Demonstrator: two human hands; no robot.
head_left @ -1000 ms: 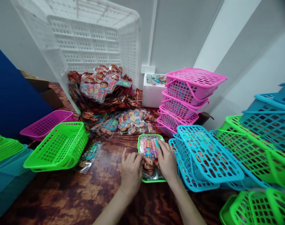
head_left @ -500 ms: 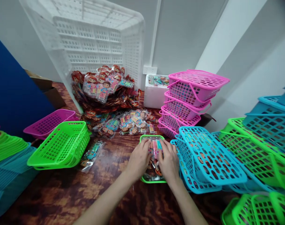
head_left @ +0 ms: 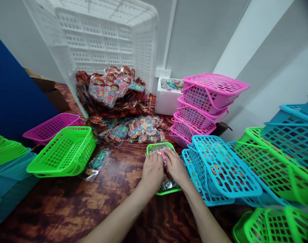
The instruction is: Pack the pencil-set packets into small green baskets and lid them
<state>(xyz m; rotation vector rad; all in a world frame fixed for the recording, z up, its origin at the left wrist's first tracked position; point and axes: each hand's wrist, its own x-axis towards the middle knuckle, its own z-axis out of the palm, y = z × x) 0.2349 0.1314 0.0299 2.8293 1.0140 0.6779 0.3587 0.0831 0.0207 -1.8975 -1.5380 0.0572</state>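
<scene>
A small green basket (head_left: 159, 147) sits on the brown wooden table (head_left: 67, 206) in front of me, filled with clear toy packets (head_left: 169, 184) showing cartoon figures. My left hand (head_left: 151, 171) and my right hand (head_left: 176, 167) both lie on top of those packets inside the basket, fingers curled and close together, pressing them down. Whether either hand grips a packet is hidden by the fingers. A blue basket with its lid (head_left: 224, 165) leans right beside my right hand.
A heap of the same packets (head_left: 110, 91) spills from a tipped white crate (head_left: 100, 37) at the back. Green (head_left: 65, 152) and pink (head_left: 51, 125) baskets stand left, a loose packet (head_left: 96, 163) beside them. Stacked pink (head_left: 206, 98), blue and green baskets (head_left: 275, 158) crowd the right. A white foam box (head_left: 166, 98) is behind.
Both hands have moved from the basket's sides to its middle and come together on the packets. The view has shifted slightly.
</scene>
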